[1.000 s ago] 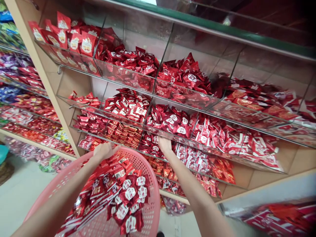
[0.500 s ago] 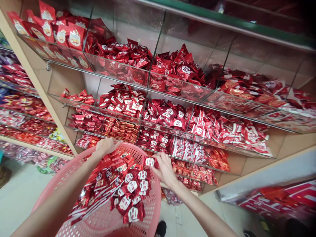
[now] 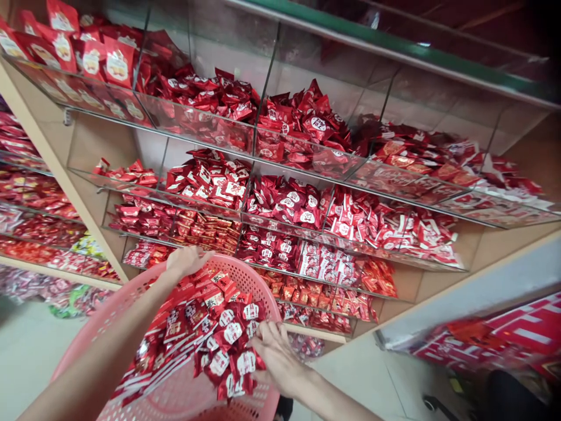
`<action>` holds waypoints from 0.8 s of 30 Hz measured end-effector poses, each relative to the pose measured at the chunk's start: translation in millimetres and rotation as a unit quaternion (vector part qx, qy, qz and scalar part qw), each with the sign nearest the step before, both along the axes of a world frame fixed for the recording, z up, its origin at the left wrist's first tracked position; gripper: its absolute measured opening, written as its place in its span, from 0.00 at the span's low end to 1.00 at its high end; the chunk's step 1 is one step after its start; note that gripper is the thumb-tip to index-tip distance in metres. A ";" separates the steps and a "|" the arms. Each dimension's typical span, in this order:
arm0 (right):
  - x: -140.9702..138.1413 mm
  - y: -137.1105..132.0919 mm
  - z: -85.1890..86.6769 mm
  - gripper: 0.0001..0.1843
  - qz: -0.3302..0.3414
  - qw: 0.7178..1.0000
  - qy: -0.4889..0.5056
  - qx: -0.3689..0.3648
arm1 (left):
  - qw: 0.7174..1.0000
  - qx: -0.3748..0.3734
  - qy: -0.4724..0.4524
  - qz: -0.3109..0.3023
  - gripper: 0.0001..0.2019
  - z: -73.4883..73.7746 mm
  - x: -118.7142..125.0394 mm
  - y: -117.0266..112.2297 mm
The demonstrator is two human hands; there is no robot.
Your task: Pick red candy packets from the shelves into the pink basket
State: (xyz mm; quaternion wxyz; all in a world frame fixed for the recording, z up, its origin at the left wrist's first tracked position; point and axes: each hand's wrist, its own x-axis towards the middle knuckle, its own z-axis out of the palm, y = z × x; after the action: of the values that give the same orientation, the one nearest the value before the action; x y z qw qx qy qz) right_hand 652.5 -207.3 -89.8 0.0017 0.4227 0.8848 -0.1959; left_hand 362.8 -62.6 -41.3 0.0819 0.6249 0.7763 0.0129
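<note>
My left hand (image 3: 186,261) grips the rim of a pink plastic mesh basket (image 3: 100,327), which is tilted toward me. The basket holds a heap of red foil snack packets (image 3: 219,330) with white labels. My right hand (image 3: 276,362) lies over the right side of that heap, its fingers spread on the packets. Above the basket stand transparent acrylic bins (image 3: 280,234) full of similar red packets. My forearms hide part of the basket.
The bins sit in tiers on a light wooden shelf unit (image 3: 56,152). More shelves of packets stand at the left. Red printed packaging (image 3: 495,345) lies at the lower right, beside a tiled floor (image 3: 350,374) and a dark object.
My right hand has moved down from the packets at the basket's right edge and now lies on the heap. My left hand stays on the rim, and the view has swung slightly.
</note>
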 end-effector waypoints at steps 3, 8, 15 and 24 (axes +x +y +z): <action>-4.2 -2.4 -7.4 0.27 -0.025 0.999 -0.026 -0.021 | 1.000 0.004 -0.004 0.003 0.31 -1.4 -0.2 0.2; -3.1 2.5 2.3 0.29 -0.056 0.998 -0.013 -0.010 | 1.000 0.006 -0.005 0.007 0.32 -0.4 -0.9 -0.9; -4.0 90.9 40.2 0.09 -0.100 0.968 0.130 0.192 | 1.000 -0.006 -0.010 -0.007 0.33 6.8 0.4 -4.4; -47.1 203.3 14.6 0.15 -0.076 0.980 0.048 0.176 | 1.000 0.009 -0.010 0.004 0.33 0.2 -10.5 -8.0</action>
State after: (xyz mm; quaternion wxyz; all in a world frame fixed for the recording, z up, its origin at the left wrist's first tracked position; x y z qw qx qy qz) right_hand 605.4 -4.0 -75.3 -0.1303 0.4729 0.8696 -0.0569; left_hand 352.2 -70.6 -41.1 0.0837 0.6226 0.7776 0.0265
